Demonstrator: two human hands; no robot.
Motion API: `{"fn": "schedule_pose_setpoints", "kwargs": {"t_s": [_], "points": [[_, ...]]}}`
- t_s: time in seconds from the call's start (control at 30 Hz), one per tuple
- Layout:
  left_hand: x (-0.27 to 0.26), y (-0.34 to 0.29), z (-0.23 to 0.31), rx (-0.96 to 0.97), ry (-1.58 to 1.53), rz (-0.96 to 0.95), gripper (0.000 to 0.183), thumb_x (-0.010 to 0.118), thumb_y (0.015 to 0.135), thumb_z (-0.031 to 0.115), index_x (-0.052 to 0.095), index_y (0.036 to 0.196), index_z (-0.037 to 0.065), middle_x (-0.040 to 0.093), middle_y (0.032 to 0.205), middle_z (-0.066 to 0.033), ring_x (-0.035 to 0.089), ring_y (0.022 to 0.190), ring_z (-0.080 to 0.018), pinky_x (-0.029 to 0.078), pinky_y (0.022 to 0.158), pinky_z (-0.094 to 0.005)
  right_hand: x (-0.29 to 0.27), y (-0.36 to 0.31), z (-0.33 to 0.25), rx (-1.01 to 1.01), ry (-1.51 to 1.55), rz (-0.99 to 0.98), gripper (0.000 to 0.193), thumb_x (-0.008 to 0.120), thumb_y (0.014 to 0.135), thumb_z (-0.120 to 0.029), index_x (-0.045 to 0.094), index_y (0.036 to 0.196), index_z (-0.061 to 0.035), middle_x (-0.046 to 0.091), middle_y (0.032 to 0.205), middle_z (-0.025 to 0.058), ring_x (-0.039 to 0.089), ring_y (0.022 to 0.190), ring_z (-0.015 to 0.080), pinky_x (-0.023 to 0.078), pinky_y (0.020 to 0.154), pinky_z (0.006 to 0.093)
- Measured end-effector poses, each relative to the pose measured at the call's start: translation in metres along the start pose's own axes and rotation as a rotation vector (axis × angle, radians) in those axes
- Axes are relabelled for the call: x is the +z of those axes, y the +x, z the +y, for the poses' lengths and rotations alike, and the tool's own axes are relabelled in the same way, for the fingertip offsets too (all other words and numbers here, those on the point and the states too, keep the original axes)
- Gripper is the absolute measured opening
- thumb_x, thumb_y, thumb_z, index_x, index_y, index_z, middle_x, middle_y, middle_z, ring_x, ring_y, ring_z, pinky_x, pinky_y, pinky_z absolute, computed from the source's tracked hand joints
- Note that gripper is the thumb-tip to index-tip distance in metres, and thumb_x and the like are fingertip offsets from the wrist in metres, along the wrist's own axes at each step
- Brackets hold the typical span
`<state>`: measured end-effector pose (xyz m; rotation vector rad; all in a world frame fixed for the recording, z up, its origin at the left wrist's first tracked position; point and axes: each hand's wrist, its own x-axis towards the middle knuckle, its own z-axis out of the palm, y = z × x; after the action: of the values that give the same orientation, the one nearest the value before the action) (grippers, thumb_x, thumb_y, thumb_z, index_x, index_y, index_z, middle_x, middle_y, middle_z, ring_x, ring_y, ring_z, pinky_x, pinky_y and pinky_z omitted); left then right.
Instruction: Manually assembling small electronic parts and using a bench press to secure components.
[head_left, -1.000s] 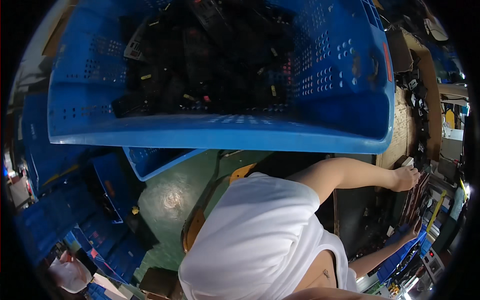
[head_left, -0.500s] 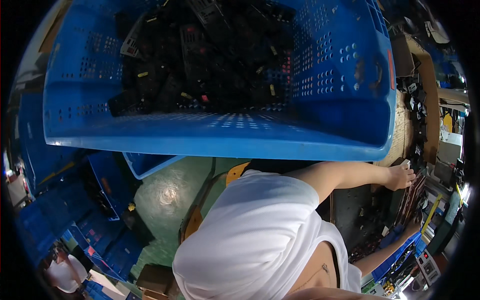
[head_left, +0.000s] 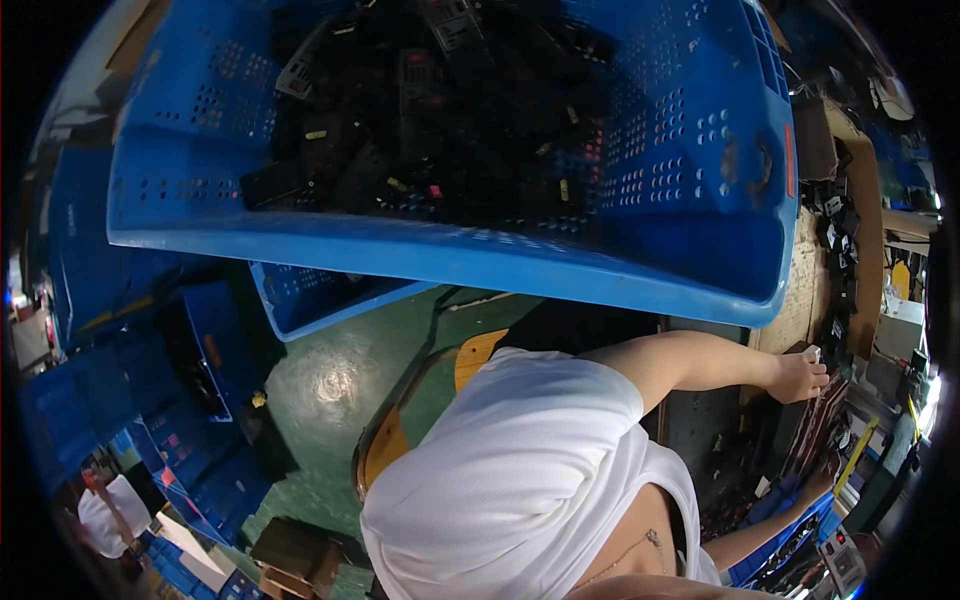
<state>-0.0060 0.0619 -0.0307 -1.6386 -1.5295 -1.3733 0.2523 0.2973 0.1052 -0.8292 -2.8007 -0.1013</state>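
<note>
My left hand [head_left: 797,377] is closed at the right, at the end of my stretched-out arm. A small pale piece [head_left: 814,354] pokes out at its fingers; its kind is too small to make out. Beneath and beside the hand run stacked dark reddish-brown strips [head_left: 816,415]. My right hand [head_left: 824,474] lies farther down at the right, close to a yellow bar [head_left: 857,452] and a blue bin [head_left: 797,548]. Its fingers are too small and dim to read.
A large blue perforated crate [head_left: 450,258] holding black parts [head_left: 480,130] fills the top. Right of it stands a cardboard box [head_left: 862,240] with small black parts. Behind me are a wooden-backed chair [head_left: 478,355], blue crates [head_left: 200,450] and a person in white [head_left: 112,515].
The whole view has shifted and tilted slightly, so the large crate sits a little farther right and slanted. My left hand stays closed in nearly the same place by the strips.
</note>
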Motion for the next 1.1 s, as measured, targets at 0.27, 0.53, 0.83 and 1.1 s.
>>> {"fn": "schedule_pose_setpoints", "kwargs": {"t_s": [0.27,0.53,0.83,1.1], "points": [[-0.003,0.0,-0.003,0.009,0.038,0.021,0.016,0.052,0.072,0.022,0.059,0.075,0.008,0.052,0.089,-0.0058,0.048,0.088,-0.0218,0.039,0.075,-0.0354,0.008,0.011,0.011,0.018,0.162,0.024,0.026,0.049,0.09,-0.012,0.056,0.111,0.0012,0.061,0.108,0.013,0.057,0.099,0.0239,0.042,0.088,0.0316],[-0.001,0.002,0.0,0.012,0.002,-0.007,0.017,0.051,0.073,0.021,0.059,0.075,0.007,0.053,0.09,-0.007,0.049,0.089,-0.0227,0.039,0.077,-0.0373,0.015,0.004,0.017,-0.065,0.047,0.097,0.027,0.048,0.091,-0.013,0.056,0.111,0.0018,0.062,0.105,0.0128,0.058,0.093,0.0229,0.044,0.083,0.0303],[-0.002,0.001,0.001,-0.014,-0.01,0.095,0.014,0.051,0.073,0.021,0.057,0.071,0.009,0.051,0.086,-0.0072,0.05,0.085,-0.0227,0.036,0.075,-0.0423,0.037,-0.01,0.011,0.038,-0.058,0.302,0.025,0.051,0.088,-0.01,0.058,0.111,-0.0003,0.062,0.106,0.0135,0.059,0.096,0.0246,0.045,0.083,0.0319],[-0.01,0.002,-0.013,-0.03,-0.121,0.019,0.023,0.057,0.066,0.022,0.059,0.082,0.005,0.054,0.094,-0.0131,0.053,0.088,-0.0302,0.042,0.073,-0.0456,0.038,-0.005,-0.071,0.249,0.134,0.365,0.031,0.058,0.08,-0.008,0.058,0.11,0.0007,0.062,0.105,0.0163,0.06,0.094,0.0255,0.046,0.083,0.0347]]}}
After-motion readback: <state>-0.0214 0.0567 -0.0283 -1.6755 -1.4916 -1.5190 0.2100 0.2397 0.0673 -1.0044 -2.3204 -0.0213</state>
